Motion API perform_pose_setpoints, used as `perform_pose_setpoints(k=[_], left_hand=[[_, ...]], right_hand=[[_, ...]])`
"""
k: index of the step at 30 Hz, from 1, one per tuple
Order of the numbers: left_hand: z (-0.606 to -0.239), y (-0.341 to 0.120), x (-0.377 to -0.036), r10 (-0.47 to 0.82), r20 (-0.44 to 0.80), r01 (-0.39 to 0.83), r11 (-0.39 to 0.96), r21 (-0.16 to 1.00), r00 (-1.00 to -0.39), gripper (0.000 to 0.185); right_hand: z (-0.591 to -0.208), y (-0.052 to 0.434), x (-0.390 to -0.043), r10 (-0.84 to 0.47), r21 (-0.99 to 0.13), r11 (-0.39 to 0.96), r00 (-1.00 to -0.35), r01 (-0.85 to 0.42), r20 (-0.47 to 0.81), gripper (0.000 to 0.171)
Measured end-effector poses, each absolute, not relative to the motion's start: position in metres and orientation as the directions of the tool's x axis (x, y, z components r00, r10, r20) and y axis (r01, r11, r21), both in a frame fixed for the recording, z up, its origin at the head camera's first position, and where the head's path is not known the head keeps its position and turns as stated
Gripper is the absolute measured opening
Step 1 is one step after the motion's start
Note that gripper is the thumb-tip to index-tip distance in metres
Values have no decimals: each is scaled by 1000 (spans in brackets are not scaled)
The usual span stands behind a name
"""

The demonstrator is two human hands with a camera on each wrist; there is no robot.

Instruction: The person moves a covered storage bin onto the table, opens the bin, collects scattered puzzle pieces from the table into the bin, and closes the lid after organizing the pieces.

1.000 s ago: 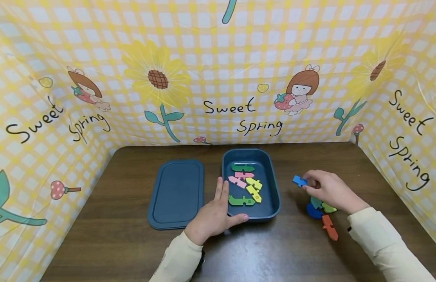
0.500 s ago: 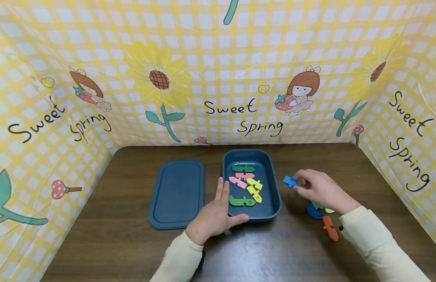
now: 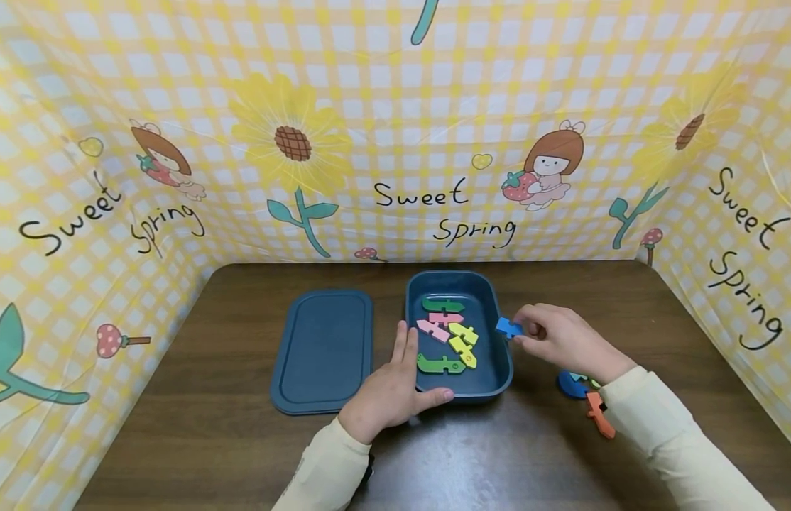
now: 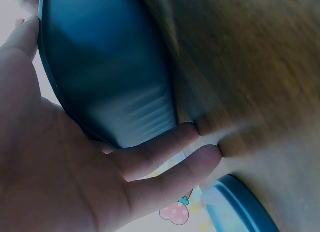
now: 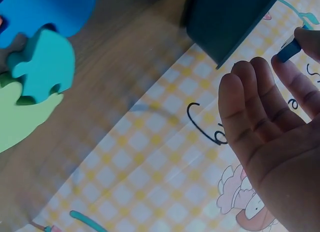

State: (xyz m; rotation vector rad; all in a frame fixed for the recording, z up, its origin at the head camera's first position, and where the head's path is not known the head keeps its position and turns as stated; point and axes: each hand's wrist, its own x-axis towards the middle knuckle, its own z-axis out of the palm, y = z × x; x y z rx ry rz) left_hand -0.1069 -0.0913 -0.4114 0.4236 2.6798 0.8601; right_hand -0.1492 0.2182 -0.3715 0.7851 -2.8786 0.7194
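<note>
Fingers (image 3: 530,328) of my right hand (image 3: 558,341) pinch a blue piece (image 3: 509,327) by its right end, thumb and fingertips curled onto it. The hand hovers above the worktop (image 3: 204,440) just off the right rim of the box (image 3: 505,369), wrist bent inward, forearm running back to the lower right. The piece sits at that rim, its long axis roughly left to right, its free end pointing left over the box. In the right wrist view only a sliver of it (image 5: 289,51) shows at my fingertips.

My left hand (image 3: 385,394) lies flat against the box's near left corner: fingers straight along the left wall, thumb spread across the front wall, gripping nothing.

Inside the box lie green, pink and yellow pieces (image 3: 448,333). A lid (image 3: 322,351) rests on the worktop left of the box, just beside my left hand. Near my right forearm are more pieces: a dark blue one (image 3: 571,385), an orange one (image 3: 598,415), and teal and light green ones partly hidden under my wrist.
</note>
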Motion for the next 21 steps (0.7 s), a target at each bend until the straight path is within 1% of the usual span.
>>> perform_pose_setpoints(k=[8,17,21], left_hand=[[-410,-91,-107,359,-196,184,788,588,-913,116],[-409,-92,-106,354,-210,173,793,584,-911,116],[-408,-92,-106,354,-210,175,796,580,-911,115]], right_hand=[[-366,204,-153,-508,-446,723,-844,-528,175,17],[-365,186,-160,-522,-449,726,-842,-521,134,23],[-362,177,-164,-538,-445,723,-835,-528,117,23]])
